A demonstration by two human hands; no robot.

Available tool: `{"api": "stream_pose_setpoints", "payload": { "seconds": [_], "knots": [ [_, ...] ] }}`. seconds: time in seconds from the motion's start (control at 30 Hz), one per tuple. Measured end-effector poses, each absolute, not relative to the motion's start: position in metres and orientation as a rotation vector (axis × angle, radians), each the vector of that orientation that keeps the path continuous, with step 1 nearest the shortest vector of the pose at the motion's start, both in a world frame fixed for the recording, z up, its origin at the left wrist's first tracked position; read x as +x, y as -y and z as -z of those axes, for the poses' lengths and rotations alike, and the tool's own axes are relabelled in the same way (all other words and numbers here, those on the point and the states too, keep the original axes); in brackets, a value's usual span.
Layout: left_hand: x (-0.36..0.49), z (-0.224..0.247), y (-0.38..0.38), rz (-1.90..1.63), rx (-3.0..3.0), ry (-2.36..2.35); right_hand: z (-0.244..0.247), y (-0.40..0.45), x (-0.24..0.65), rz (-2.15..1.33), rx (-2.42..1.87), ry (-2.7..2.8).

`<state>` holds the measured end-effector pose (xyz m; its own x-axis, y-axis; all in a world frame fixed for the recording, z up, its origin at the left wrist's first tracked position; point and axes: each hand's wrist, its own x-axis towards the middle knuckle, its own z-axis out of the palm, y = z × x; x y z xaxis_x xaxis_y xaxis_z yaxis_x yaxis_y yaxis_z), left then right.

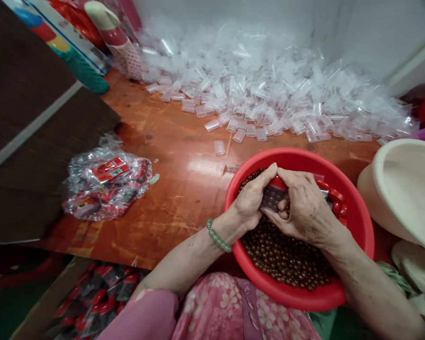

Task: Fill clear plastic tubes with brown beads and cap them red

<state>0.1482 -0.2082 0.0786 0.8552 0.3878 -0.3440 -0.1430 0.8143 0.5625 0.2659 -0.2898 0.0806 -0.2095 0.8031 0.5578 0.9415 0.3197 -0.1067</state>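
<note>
Tube with a red cap, clear-walled and dark with what look like brown balls inside, sits gripped between the person's two hands, low over a red plastic basin. The left hand is closed around the tube's left side, and the right hand is curled around it from the right, fingers folded in close. Neither hand is open. A green bead bracelet circles the left wrist.

Brown balls fill the near part of the basin, with a few red caps at its right side. Beyond the basin, on an orange wooden table, lies a wide heap of clear plastic tubes against the far wall, with one loose tube nearest the basin. A crumpled bag of red-labelled packets lies left of the basin — just beside a dark board. A beige tub stands at the right. Near left, below the table edge, a cardboard box holds red-capped tubes, and a pink floral top fills the bottom of the view.
</note>
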Motion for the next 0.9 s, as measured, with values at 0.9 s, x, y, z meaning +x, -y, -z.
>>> {"api": "stream_pose_setpoints", "payload": {
  "seconds": [0.9],
  "knots": [
    [0.153, -0.079, 0.227, -0.461, 0.493, -0.624, -0.078, 0.293, 0.272, 0.231, -1.448, 2.079]
  ]
}}
